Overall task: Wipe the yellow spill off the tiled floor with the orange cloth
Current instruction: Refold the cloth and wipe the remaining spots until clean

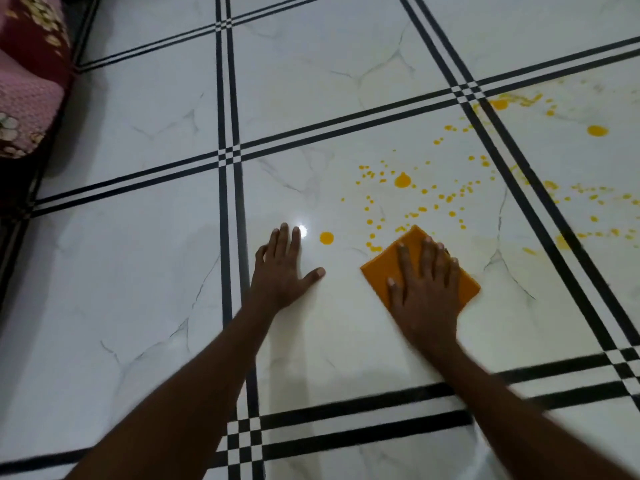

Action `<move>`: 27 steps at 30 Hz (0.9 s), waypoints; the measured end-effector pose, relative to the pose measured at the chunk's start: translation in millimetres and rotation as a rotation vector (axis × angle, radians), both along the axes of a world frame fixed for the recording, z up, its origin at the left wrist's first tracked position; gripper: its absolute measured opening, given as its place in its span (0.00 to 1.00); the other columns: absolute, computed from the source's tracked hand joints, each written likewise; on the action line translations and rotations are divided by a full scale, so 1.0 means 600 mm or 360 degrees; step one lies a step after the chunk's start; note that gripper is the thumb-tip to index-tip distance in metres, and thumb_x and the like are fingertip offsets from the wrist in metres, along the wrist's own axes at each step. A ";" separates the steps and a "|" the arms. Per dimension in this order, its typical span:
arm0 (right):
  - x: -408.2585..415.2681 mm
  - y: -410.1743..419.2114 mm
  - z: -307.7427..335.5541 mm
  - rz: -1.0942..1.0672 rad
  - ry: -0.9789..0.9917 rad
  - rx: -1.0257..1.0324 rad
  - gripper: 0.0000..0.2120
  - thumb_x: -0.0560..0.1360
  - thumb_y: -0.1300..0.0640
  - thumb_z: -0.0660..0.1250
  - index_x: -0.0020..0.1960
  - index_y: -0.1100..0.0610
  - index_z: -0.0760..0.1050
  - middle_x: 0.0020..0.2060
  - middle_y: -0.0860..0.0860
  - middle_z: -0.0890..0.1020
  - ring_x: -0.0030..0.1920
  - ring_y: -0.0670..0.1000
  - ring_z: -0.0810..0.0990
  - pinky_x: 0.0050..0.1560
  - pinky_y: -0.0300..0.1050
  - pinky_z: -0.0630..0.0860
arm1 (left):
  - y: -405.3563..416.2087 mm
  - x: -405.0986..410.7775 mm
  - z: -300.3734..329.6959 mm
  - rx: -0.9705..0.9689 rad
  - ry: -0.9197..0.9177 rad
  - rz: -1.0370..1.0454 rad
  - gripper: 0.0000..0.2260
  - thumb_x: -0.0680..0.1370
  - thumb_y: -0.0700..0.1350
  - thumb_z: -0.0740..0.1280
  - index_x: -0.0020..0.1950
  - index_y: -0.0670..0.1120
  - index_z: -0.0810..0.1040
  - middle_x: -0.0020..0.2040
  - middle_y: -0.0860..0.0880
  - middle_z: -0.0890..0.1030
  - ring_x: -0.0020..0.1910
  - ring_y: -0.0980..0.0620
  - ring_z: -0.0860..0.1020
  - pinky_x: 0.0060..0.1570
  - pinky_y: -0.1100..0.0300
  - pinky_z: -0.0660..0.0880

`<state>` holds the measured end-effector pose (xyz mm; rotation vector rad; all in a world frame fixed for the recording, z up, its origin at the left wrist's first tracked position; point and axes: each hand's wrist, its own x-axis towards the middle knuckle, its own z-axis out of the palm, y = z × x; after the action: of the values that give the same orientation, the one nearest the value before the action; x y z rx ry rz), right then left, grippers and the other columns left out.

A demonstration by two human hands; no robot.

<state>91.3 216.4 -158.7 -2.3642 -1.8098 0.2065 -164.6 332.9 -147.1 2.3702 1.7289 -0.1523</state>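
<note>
A folded orange cloth (382,268) lies flat on the white tiled floor (138,258). My right hand (424,289) presses down on it with straight, spread fingers. The yellow spill (402,180) is scattered as many drops and a few larger blobs beyond the cloth and out to the right, across the black tile lines. One round yellow drop (326,238) sits between my hands. My left hand (282,270) rests flat on the bare tile to the left of the cloth, fingers straight.
Black double lines (230,188) divide the glossy white marble-look tiles. At the far left edge stands furniture covered in dark red and pink flowered fabric (27,74). A bright light reflection shows by my left fingertips.
</note>
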 end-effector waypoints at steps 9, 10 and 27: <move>-0.018 0.119 -0.011 0.0237 -0.0036 -0.0064 0.37 0.78 0.38 0.54 0.84 0.49 0.54 0.82 0.61 0.57 0.81 0.64 0.56 0.80 0.66 0.51 | 0.038 -0.018 0.029 -0.0189 0.0050 -0.0063 0.50 0.72 0.71 0.63 0.82 0.48 0.44 0.82 0.43 0.44 0.81 0.43 0.46 0.76 0.46 0.49; -0.016 0.121 -0.008 0.0141 -0.0025 -0.0083 0.37 0.78 0.38 0.53 0.84 0.50 0.54 0.82 0.62 0.57 0.81 0.65 0.56 0.79 0.66 0.51 | 0.038 -0.019 0.034 -0.0198 0.0063 -0.0073 0.50 0.72 0.71 0.64 0.82 0.47 0.44 0.82 0.42 0.45 0.81 0.42 0.47 0.76 0.45 0.50; -0.068 0.135 -0.003 0.0151 0.0020 0.0027 0.38 0.77 0.41 0.56 0.83 0.55 0.56 0.81 0.64 0.58 0.81 0.66 0.55 0.80 0.66 0.51 | 0.095 -0.071 0.057 -0.0300 -0.0003 -0.0009 0.55 0.65 0.70 0.73 0.82 0.50 0.48 0.82 0.43 0.48 0.80 0.44 0.48 0.76 0.46 0.50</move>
<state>50.5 297.3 -160.6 -2.2630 -1.9118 0.2161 -207.0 390.2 -112.6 2.2390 1.6295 -0.3001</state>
